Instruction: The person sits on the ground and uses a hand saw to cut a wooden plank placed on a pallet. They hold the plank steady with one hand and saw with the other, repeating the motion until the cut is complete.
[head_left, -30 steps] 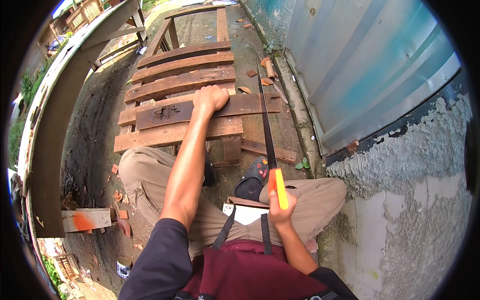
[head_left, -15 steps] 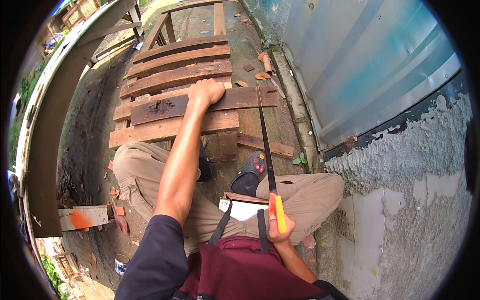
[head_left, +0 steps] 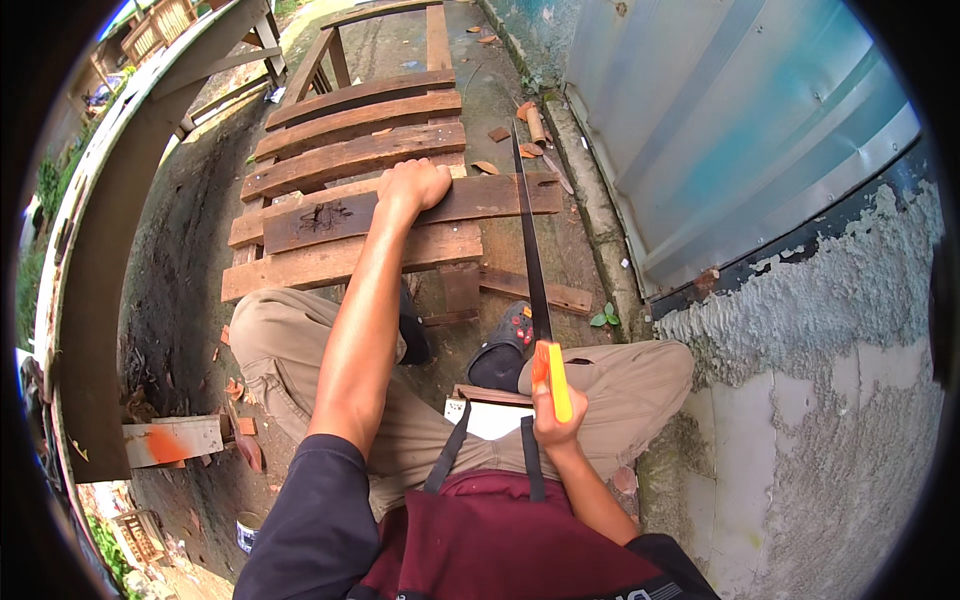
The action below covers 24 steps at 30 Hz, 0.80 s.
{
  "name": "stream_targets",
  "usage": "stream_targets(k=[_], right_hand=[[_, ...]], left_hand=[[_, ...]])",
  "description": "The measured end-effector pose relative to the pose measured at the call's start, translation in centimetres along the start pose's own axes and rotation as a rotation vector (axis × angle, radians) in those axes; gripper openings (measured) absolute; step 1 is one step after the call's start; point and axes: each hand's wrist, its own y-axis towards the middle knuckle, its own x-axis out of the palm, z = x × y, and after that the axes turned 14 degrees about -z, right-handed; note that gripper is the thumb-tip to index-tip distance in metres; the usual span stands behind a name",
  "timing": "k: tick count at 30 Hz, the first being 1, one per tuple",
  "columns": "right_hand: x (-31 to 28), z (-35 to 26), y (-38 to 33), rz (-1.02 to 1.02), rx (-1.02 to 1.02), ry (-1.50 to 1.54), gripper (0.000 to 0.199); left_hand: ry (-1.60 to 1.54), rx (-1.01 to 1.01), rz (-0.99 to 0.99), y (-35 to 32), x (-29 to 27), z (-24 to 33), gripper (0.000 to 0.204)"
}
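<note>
My right hand (head_left: 557, 418) is closed round the yellow-and-orange handle of a handsaw (head_left: 533, 255). Its long dark blade reaches forward across the right part of a loose wooden plank (head_left: 473, 200), with the tip beyond the far edge. My left hand (head_left: 414, 186) grips that plank near its middle, fingers curled over the far edge and partly hidden. The plank lies crosswise on the slats of a wooden pallet-like frame (head_left: 350, 262), its right end sticking out past them. A dark knotty patch marks its left part.
Below the plank's overhang, another board (head_left: 537, 290) lies on the ground. A metal sheet (head_left: 740, 130) and a rough wall (head_left: 800, 400) stand at the right. Leaves (head_left: 486, 167) litter the concrete. At the left are a wooden structure (head_left: 95, 300) and an orange-stained board (head_left: 175, 441).
My right hand has pushed the handsaw forward, so its tip now reaches farther past the plank. My left hand keeps its place on the plank.
</note>
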Motion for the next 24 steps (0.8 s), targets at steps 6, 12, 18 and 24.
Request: stream_targets(k=[6,12,18,24], right_hand=[[-0.1,-1.3,3.7,0.052,-0.05,-0.025,0.016],[1.8,-3.4,14.9,0.114,-0.001,0.09,0.023],[-0.8,-0.9,-1.0,-0.006,-0.006,-0.083,0.011],[-1.0,-2.2,1.3,0.031,-0.067,-0.101,0.015]], left_hand=[[0.016,-0.027,0.056,0.8,0.4,0.5,0.059],[0.025,0.0,-0.007,0.8,-1.0,0.6,0.059],[0.024,-0.027,-0.046,-0.3,-0.5,0.8,0.059],[-0.006,-0.015,0.034,0.7,-0.4,0.7,0.059]])
